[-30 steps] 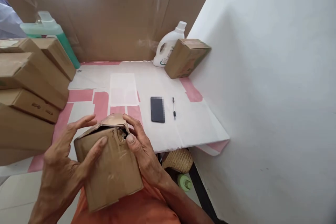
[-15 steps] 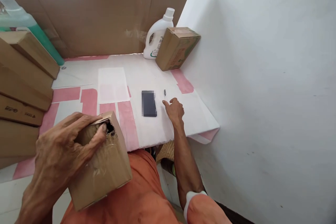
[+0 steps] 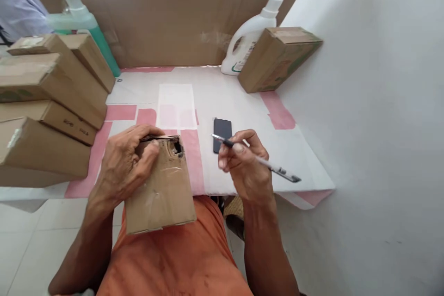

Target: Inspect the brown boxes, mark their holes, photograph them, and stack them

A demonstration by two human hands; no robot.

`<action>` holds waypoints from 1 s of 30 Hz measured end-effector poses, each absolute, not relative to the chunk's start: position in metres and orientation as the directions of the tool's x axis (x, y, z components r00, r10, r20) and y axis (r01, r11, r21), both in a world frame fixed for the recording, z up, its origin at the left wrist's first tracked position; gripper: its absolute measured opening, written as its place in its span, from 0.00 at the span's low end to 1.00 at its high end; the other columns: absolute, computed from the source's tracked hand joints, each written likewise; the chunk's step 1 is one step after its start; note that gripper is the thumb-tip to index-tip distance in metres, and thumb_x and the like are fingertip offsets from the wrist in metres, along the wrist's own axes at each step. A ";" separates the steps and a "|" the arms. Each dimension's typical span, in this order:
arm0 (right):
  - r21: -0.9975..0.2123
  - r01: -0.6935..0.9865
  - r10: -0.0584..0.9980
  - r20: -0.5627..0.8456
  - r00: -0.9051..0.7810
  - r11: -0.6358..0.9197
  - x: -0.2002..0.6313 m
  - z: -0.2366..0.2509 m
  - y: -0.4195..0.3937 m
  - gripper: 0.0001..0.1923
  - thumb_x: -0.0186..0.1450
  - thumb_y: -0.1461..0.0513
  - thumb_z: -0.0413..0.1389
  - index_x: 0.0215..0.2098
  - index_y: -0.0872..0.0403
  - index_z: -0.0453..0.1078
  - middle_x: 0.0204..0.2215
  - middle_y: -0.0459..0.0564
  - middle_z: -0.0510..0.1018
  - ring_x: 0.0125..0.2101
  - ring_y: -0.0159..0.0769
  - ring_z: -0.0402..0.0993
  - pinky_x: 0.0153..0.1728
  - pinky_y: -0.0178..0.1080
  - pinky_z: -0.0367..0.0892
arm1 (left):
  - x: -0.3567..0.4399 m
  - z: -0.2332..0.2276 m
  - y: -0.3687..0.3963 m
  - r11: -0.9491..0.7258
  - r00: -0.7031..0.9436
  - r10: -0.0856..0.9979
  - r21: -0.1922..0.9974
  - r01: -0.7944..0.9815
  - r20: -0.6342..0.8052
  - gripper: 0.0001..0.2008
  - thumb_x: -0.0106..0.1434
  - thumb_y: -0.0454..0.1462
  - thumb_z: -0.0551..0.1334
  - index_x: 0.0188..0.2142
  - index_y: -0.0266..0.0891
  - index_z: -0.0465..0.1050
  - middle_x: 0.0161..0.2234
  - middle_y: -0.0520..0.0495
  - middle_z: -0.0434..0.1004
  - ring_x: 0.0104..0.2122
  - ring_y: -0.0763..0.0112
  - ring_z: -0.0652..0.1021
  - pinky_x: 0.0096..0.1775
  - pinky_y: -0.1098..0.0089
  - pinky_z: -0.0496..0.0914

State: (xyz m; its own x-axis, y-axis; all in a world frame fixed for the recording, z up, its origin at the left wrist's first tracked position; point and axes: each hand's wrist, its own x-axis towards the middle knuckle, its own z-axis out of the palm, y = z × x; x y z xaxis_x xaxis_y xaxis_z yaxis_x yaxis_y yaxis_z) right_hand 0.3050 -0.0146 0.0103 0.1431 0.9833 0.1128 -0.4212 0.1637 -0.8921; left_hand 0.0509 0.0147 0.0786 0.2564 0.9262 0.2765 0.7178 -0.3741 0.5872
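Note:
My left hand (image 3: 128, 162) grips a brown cardboard box (image 3: 163, 194) by its upper left edge, the thumb lying on the near face. That box tilts over my lap at the table edge, and a ragged dark hole shows at its upper right corner. Between thumb and fingers of my right hand (image 3: 248, 162) is a pen (image 3: 274, 166) with a clear barrel and dark grip. Its bare tip points left, over a black smartphone (image 3: 222, 129) lying flat on the table. The pen's tip is apart from the box.
Several cardboard boxes (image 3: 69, 83) stand at the left before a green-liquid bottle (image 3: 104, 51). A white sheet (image 3: 176, 101) lies on the pink-and-white table cover (image 3: 239, 101). At the back right, a white jug (image 3: 249, 32) stands behind another box (image 3: 277, 62), near the wall (image 3: 374, 125).
My right hand has picked the pen up off the table and brought it nearer to me. The box in my left hand is turned more upright, its thumb now away from the hole. The view has shifted left.

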 end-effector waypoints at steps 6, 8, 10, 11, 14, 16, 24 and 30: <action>-0.889 -0.387 0.970 0.214 0.119 0.244 0.241 0.018 -0.042 0.04 0.71 0.59 0.68 0.43 0.48 0.81 0.31 0.42 0.81 0.24 0.26 0.75 0.26 0.30 0.72 | 0.045 0.077 0.007 -0.389 0.261 0.921 0.744 0.544 0.290 0.10 0.68 0.39 0.62 0.40 0.41 0.83 0.38 0.49 0.87 0.38 0.64 0.84 0.45 0.66 0.77; -0.883 -0.388 0.963 0.216 0.163 0.264 0.234 0.015 -0.046 0.02 0.74 0.59 0.65 0.44 0.47 0.81 0.30 0.42 0.81 0.25 0.27 0.76 0.26 0.30 0.72 | 0.042 0.076 0.004 -0.375 0.271 0.924 0.786 0.492 0.271 0.10 0.69 0.39 0.62 0.41 0.42 0.84 0.38 0.49 0.88 0.37 0.65 0.84 0.43 0.66 0.77; -0.883 -0.360 0.946 0.230 0.228 0.302 0.230 0.015 -0.050 0.04 0.75 0.59 0.63 0.45 0.47 0.81 0.30 0.42 0.81 0.25 0.28 0.77 0.26 0.31 0.72 | 0.041 0.075 0.002 -0.369 0.269 0.925 0.798 0.477 0.267 0.10 0.70 0.38 0.63 0.41 0.43 0.85 0.38 0.49 0.88 0.38 0.65 0.84 0.43 0.67 0.77; -0.883 -0.336 0.934 0.247 0.260 0.327 0.229 0.015 -0.051 0.04 0.76 0.59 0.63 0.45 0.47 0.81 0.31 0.43 0.82 0.26 0.29 0.77 0.26 0.32 0.73 | 0.042 0.075 0.002 -0.366 0.264 0.927 0.798 0.479 0.267 0.09 0.70 0.38 0.63 0.41 0.43 0.85 0.38 0.49 0.88 0.38 0.65 0.84 0.43 0.67 0.77; -0.881 -0.235 0.889 0.329 0.317 0.410 0.226 0.015 -0.054 0.05 0.76 0.60 0.62 0.46 0.46 0.80 0.32 0.44 0.80 0.26 0.30 0.76 0.26 0.35 0.72 | 0.044 0.075 0.001 -0.367 0.258 0.927 0.794 0.485 0.271 0.09 0.70 0.38 0.62 0.40 0.43 0.84 0.37 0.49 0.87 0.36 0.66 0.83 0.42 0.67 0.77; -0.881 -0.134 0.856 0.391 0.337 0.455 0.226 0.015 -0.054 0.05 0.76 0.59 0.62 0.46 0.46 0.81 0.33 0.45 0.80 0.27 0.33 0.76 0.26 0.36 0.71 | 0.046 0.076 0.000 -0.374 0.255 0.925 0.791 0.484 0.282 0.09 0.71 0.38 0.62 0.39 0.42 0.84 0.36 0.49 0.87 0.35 0.66 0.83 0.42 0.67 0.77; -0.810 0.204 0.785 0.584 0.208 0.549 0.231 0.025 -0.055 0.11 0.73 0.67 0.61 0.48 0.45 0.80 0.37 0.47 0.84 0.37 0.39 0.81 0.38 0.42 0.75 | 0.049 0.075 -0.005 -0.402 0.260 0.914 0.779 0.481 0.311 0.09 0.72 0.36 0.62 0.40 0.42 0.84 0.38 0.50 0.87 0.38 0.68 0.84 0.42 0.69 0.76; -0.813 0.199 0.810 0.575 0.119 0.547 0.239 0.031 -0.059 0.11 0.72 0.69 0.59 0.44 0.47 0.78 0.33 0.45 0.80 0.33 0.36 0.76 0.34 0.40 0.71 | 0.048 0.075 -0.008 -0.395 0.233 0.918 0.769 0.503 0.319 0.10 0.71 0.37 0.62 0.40 0.41 0.84 0.37 0.48 0.87 0.36 0.67 0.83 0.41 0.68 0.76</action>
State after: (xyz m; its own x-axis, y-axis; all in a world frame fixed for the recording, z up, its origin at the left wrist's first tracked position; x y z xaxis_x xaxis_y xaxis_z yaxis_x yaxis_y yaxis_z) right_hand 0.2387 -0.0593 0.0314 0.1191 0.8097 0.5746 0.1994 0.5474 -0.8128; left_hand 0.0483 -0.0078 0.0749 0.2334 0.9185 0.3193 0.5030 -0.3950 0.7687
